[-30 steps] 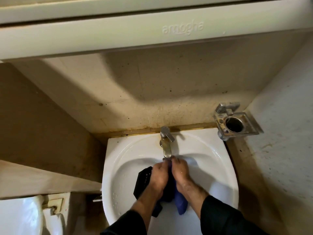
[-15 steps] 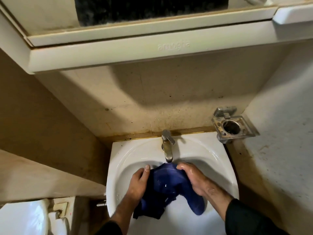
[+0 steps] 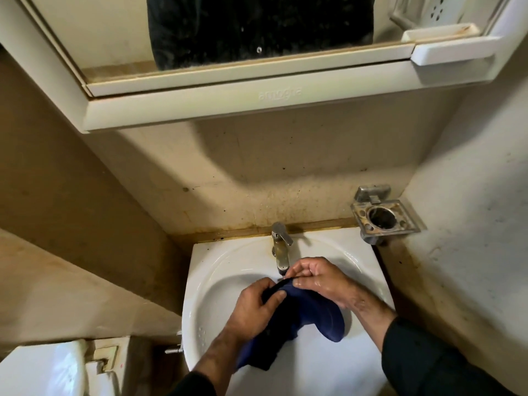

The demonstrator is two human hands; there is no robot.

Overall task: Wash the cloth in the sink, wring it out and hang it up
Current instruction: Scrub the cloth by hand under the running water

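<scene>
A dark blue wet cloth (image 3: 311,315) hangs bunched over the white sink (image 3: 217,281), just below the spout of the metal tap (image 3: 281,251). My left hand (image 3: 254,307) grips the cloth's left side, thumb curled over its top. My right hand (image 3: 323,281) pinches the cloth's upper edge right under the spout, its skin wet. The cloth's lower end droops towards the front of the basin, partly hidden behind my left forearm.
A metal holder (image 3: 384,217) with a round hole is fixed on the wall right of the sink. A cream mirror cabinet (image 3: 245,104) juts out overhead. A white toilet cistern (image 3: 43,367) stands at the lower left. Walls close in on both sides.
The camera has tilted up, showing more of the cabinet. My hands first spread the cloth open, then came together again, gathering it under the spout.
</scene>
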